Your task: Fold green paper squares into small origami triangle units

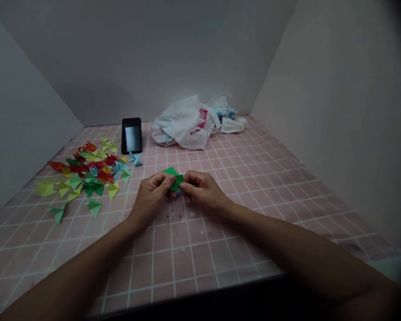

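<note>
L hand (150, 200), R hand (203, 191) pinch 1 green origami pc (176, 179) (folded).

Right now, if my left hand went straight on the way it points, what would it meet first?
The green folded paper, already pinched at the fingertips of your left hand. Just past it comes your right hand, gripping the same paper, though depth is hard to judge from this view.

Item: green paper (174, 179)
Form: small folded piece, angular, with pointed corners
Colour: solid bright green
Pose: pinched between the fingertips of the left hand (150, 198) and right hand (203, 191)
</note>
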Available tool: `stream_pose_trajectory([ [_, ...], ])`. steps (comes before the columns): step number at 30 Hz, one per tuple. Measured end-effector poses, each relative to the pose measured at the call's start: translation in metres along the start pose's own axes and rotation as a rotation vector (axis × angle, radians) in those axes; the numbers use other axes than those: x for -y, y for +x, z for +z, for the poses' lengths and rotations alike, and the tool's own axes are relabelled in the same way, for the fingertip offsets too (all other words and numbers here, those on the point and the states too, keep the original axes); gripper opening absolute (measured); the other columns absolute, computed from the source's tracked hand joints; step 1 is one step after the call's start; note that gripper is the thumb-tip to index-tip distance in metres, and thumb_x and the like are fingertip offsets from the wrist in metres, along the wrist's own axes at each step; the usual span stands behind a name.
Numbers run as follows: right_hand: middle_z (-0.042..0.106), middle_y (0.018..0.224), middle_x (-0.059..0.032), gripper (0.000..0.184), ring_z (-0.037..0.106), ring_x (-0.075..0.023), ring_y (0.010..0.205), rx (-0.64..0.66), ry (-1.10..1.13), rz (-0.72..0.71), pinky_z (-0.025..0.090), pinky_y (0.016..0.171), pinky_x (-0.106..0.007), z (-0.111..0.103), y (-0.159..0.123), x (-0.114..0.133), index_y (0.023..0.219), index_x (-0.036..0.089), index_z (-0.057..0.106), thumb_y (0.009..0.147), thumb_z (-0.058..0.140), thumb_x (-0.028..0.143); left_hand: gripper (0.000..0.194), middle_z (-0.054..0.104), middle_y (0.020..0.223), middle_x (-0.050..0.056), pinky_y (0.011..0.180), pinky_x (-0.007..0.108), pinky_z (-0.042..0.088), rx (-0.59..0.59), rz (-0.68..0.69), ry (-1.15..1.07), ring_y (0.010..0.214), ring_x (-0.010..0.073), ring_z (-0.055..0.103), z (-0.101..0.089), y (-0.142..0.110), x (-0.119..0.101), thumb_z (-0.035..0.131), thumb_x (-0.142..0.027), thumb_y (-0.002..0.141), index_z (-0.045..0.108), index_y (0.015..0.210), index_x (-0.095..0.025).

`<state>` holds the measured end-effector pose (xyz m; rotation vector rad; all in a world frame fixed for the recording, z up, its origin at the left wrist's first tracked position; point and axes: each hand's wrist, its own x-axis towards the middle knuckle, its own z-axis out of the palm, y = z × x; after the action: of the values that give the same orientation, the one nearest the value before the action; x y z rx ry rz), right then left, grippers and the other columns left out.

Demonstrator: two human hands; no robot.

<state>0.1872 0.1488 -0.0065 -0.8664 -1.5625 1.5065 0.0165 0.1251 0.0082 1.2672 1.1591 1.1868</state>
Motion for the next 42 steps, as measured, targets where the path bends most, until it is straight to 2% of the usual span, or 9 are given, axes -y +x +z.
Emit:
stream_pose_trajectory([
  [5,0.056,0.060,0.0045,0.022,0.051,-0.0101,0.053,-0.083,0.019,-0.029,0.040,0.053,-0.023,-0.001,0.001,-0.002,0.075,0.020,0.054,0.088,0.065,0.034,0.028,0.067,0.072,-0.001,0.062,0.023,0.048,0.000,-0.021,-0.083,0.064,0.0115,0.061,-0.003,0.004,0.004,0.083,-0.040,0.075,0.067,0.080,-0.017],
  [11,0.061,0.071,0.0032,0.027,0.057,-0.0087,0.055,-0.004,0.144,-0.080,0.047,0.055,-0.022,-0.007,0.004,-0.001,0.086,0.019,0.059,0.092,0.065,0.046,0.024,0.068,0.067,-0.002,0.059,0.023,0.048,0.028,-0.018,-0.055,0.059,0.0106,0.059,-0.004,0.005,0.000,0.077,-0.038,0.080,0.069,0.086,-0.016],
  [21,0.067,0.078,0.0020,0.021,0.060,-0.0077,0.056,0.047,0.261,-0.068,0.050,0.055,-0.022,-0.006,0.006,-0.006,0.090,0.019,0.060,0.091,0.069,0.038,0.021,0.071,0.073,-0.001,0.058,0.022,0.051,0.016,0.038,-0.089,0.062,0.0118,0.065,-0.004,0.006,0.001,0.078,-0.030,0.078,0.065,0.090,-0.017],
  [27,0.065,0.076,0.0019,0.017,0.057,-0.0079,0.056,0.045,0.156,-0.089,0.048,0.055,-0.022,-0.006,0.004,-0.002,0.086,0.018,0.060,0.088,0.068,0.033,0.030,0.070,0.085,0.000,0.071,0.026,0.056,0.016,0.159,-0.057,0.075,0.0139,0.069,-0.003,0.005,0.003,0.079,-0.023,0.076,0.062,0.101,-0.019],
  [31,0.058,0.069,0.0034,0.014,0.054,-0.0093,0.057,-0.026,-0.063,-0.175,0.044,0.056,-0.024,-0.008,0.002,0.002,0.082,0.019,0.058,0.090,0.064,0.029,0.040,0.069,0.088,0.000,0.075,0.026,0.055,0.033,0.260,0.025,0.081,0.0142,0.068,-0.004,0.005,0.007,0.077,-0.019,0.080,0.063,0.117,-0.022],
  [36,0.058,0.072,0.0008,0.013,0.055,-0.0131,0.067,-0.120,-0.392,-0.345,0.042,0.063,-0.027,-0.008,-0.002,0.010,0.079,0.019,0.055,0.090,0.061,0.021,0.028,0.069,0.097,0.002,0.085,0.029,0.056,0.014,0.339,0.056,0.091,0.0154,0.069,-0.006,0.006,0.012,0.075,-0.018,0.083,0.064,0.109,-0.023],
  [42,0.058,0.074,0.0002,0.011,0.055,-0.0143,0.071,-0.136,-0.454,-0.417,0.043,0.065,-0.027,-0.007,-0.002,0.011,0.081,0.020,0.055,0.091,0.060,0.019,0.024,0.068,0.096,0.001,0.082,0.027,0.056,0.004,0.352,0.026,0.088,0.0141,0.068,-0.006,0.005,0.012,0.076,-0.018,0.083,0.063,0.103,-0.023],
])
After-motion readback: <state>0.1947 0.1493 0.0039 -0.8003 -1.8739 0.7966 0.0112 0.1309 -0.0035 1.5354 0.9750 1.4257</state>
